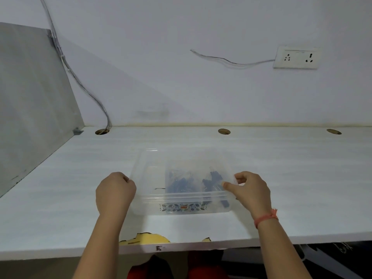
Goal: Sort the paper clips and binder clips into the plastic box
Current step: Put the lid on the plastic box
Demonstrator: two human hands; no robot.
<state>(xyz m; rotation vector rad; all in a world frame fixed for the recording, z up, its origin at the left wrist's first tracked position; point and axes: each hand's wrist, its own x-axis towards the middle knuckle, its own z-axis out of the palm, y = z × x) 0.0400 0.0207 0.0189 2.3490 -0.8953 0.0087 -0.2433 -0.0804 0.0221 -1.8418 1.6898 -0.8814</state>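
A clear plastic box (153, 206) with a patterned band on its front wall stands on the white desk (60, 188), near the front edge. Inside it, toward the right, lie blurred dark blue clips (181, 183) and a second dark clump of clips (211, 181); I cannot tell paper clips from binder clips. My left hand (114, 191) is closed against the box's left rim. My right hand (250, 189) pinches the right rim between thumb and fingers. The box looks blurred.
The desk meets a white wall, with three round cable holes (224, 131) along the back. A grey side panel (30, 97) closes off the left. A cable (80, 81) drops into the left hole. A socket plate (297, 57) is on the wall. The front edge is chipped (149, 238).
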